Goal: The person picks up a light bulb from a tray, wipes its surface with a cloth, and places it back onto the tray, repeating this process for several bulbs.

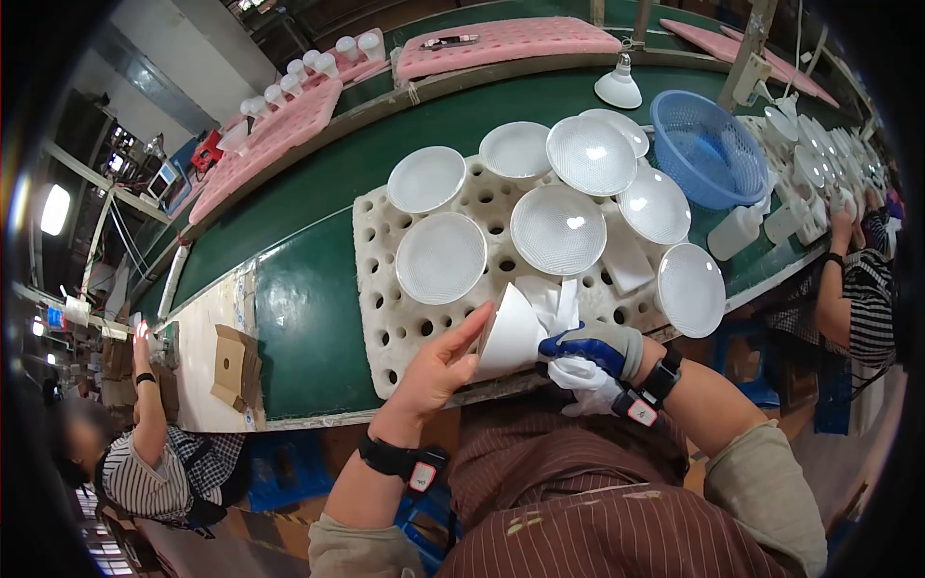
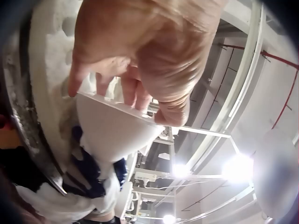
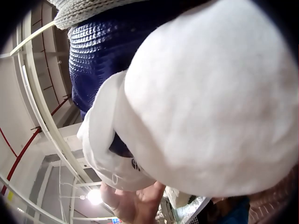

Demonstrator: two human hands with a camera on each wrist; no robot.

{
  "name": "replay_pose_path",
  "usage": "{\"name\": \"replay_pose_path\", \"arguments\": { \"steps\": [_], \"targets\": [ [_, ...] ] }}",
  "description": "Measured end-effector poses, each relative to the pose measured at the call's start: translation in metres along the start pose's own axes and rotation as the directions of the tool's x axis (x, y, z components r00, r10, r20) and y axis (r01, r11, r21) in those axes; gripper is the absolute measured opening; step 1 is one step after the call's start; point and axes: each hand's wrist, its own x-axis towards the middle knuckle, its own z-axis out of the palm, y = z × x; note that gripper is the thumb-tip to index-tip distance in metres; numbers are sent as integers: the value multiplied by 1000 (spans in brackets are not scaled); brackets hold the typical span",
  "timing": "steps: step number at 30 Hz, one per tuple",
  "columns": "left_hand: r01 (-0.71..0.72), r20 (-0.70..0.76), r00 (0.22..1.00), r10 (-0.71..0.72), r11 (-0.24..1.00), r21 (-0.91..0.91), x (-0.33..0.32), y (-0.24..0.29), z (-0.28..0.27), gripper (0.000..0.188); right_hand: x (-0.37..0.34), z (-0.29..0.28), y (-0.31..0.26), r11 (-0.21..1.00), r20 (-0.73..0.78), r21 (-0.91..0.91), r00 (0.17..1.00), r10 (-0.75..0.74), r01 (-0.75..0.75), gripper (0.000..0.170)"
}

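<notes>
A white cone-shaped reflector bulb (image 1: 511, 332) is held between both hands over the front of the foam tray (image 1: 371, 279), its wide face turned to the left hand. The bare left hand (image 1: 438, 374) holds it by the rim, thumb (image 2: 173, 113) on one side and fingers across the face. At the narrow end is the right hand (image 1: 602, 349), in a blue-coated knit glove, gripping a white cloth (image 3: 210, 102) bunched around the neck. The bulb's base is hidden by cloth and glove. Several similar bulbs stand face up in the tray, among them one bulb (image 1: 559, 229) just behind the hands.
A blue plastic basket (image 1: 708, 144) stands at the back right, near white bottles (image 1: 734, 233). A small cardboard box (image 1: 236, 366) lies on the left. Pink foam trays (image 1: 506, 48) line the far shelf. People work at either side, one in a striped shirt (image 1: 145, 472).
</notes>
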Motion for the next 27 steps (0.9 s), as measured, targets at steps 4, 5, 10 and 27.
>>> {"name": "replay_pose_path", "arguments": {
  "steps": [4, 5, 10, 27],
  "targets": [
    [-28, -24, 999, 27, 999, -25, -2, 0, 1, 61, 1, 0, -3, 1000, 7, 16, 1000, 18, -19, 27],
    [40, -58, 998, -39, 999, 17, 3, 9, 4, 58, 1, -1, -4, 999, 26, 24, 999, 26, -27, 31],
    [230, -226, 947, -228, 973, -20, 29, 45, 30, 52, -3, 8, -2, 996, -31, -93, 999, -5, 2, 45],
    [-81, -166, 982, 86, 996, 38, -8, -30, 7, 62, -2, 3, -5, 997, -45, 72, 999, 24, -20, 21]
  ]
}}
